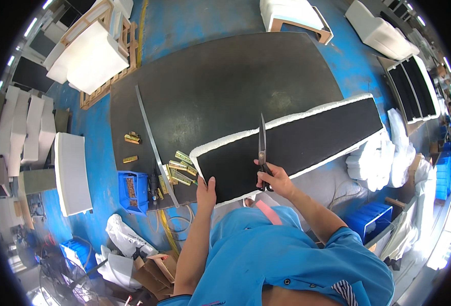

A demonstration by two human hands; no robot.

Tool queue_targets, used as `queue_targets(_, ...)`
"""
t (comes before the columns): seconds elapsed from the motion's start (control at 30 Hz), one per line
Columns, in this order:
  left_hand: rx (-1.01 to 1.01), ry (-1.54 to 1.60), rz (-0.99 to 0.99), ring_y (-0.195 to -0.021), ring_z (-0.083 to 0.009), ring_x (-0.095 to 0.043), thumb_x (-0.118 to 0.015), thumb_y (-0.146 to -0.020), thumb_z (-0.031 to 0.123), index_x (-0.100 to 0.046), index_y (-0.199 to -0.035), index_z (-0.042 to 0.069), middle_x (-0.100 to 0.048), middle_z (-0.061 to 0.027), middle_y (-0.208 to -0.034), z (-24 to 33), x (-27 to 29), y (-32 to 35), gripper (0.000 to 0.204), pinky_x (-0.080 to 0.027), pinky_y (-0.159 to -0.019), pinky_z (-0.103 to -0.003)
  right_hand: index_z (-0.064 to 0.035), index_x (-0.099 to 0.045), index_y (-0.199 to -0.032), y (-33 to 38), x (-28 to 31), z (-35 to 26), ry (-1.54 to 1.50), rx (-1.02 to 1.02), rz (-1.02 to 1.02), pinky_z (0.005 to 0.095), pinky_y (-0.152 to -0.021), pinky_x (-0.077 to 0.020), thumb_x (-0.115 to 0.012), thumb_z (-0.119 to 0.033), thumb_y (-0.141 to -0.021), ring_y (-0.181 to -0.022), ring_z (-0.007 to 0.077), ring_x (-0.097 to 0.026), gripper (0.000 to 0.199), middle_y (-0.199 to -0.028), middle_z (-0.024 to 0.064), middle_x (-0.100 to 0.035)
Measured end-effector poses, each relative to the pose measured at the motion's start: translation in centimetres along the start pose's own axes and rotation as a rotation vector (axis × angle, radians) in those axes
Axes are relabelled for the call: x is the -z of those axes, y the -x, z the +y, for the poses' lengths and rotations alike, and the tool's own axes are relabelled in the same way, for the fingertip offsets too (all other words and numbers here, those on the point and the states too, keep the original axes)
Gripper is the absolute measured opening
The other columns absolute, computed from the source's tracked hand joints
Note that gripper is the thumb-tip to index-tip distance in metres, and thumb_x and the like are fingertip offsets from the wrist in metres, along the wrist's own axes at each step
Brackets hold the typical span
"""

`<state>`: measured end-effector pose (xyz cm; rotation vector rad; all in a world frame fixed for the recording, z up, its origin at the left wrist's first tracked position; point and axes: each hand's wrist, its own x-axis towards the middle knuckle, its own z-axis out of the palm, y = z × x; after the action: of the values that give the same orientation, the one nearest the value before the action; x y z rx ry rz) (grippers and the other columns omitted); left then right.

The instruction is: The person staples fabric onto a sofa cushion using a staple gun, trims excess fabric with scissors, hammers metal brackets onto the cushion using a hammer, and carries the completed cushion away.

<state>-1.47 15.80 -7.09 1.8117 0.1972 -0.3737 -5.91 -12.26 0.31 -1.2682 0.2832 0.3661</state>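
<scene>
Left hand (pixel 205 193): at panel's near-left edge, thumb over it; closure: cannot tell. Panel (pixel 317 136): rightward from those fingers, long axis left to right, right end farther away. Scissors (pixel 262 145): crosswise over panel, tips pointing away. Right hand (pixel 276 179): nearer them, fingers wrapped round handles.

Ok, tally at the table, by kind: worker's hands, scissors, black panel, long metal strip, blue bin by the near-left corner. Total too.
Hands: 2 (left hand, right hand)
Scissors: 1 pair
Black panel: 1
Long metal strip: 1
Blue bin: 1
Total: 6
</scene>
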Motion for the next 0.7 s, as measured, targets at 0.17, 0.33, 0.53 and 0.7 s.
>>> queue_targets(0.17, 0.115, 0.161, 0.004, -0.125, -0.0233, -0.056, -0.059, -0.103, 0.026, -0.043, -0.146, 0.001, -0.059, -0.0143, -0.138, 0.7, -0.2, 0.8, 0.052, -0.042, -0.107, -0.035, 0.0069, -0.043, -0.147, 0.3, -0.1, 0.1, -0.049, -0.006, -0.007, 0.0278, -0.075, -0.0507, -0.057, -0.012, -0.102, -0.074, 0.0126, -0.062, 0.051, -0.078, 0.0036, -0.063)
queue_targets(0.33, 0.128, 0.01, 0.049, -0.129, -0.0229, -0.053, -0.062, -0.1, 0.019, -0.036, -0.151, 0.001, -0.054, -0.0135, -0.143, 1.0, -0.5, 0.3, 0.059, -0.04, -0.109, -0.034, 0.0054, -0.047, -0.145, 0.3, 0.0, 0.7, -0.088, 0.004, -0.014, 0.0272, -0.073, -0.0504, -0.057, -0.01, -0.1, -0.071, 0.0122, -0.061, 0.048, -0.074, 0.0024, -0.061)
queue_targets(0.53, 0.004, 0.194, -0.063, -0.121, -0.0216, -0.058, -0.066, -0.097, 0.015, -0.043, -0.145, -0.001, -0.06, -0.0119, -0.135, 0.9, 0.0, 0.3, 0.055, -0.045, -0.105, -0.034, 0.0056, -0.049, -0.143, -0.2, -0.5, 1.0, -0.066, 0.021, 0.031, 0.0274, -0.072, -0.0503, -0.057, -0.009, -0.1, -0.069, 0.0119, -0.06, 0.046, -0.072, 0.0023, -0.06)
queue_targets(0.7, -0.014, -0.078, -0.005, -0.129, -0.0238, -0.054, -0.065, -0.095, 0.005, -0.024, -0.156, 0.0, -0.05, -0.0146, -0.146, 0.6, 0.2, 0.0, 0.074, -0.044, -0.107, -0.035, 0.0072, -0.05, -0.14, -0.5, -0.5, 0.8, -0.057, 0.084, 0.034, 0.028, -0.07, -0.0499, -0.055, -0.009, -0.1, -0.069, 0.013, -0.06, 0.043, -0.072, 0.0031, -0.059)
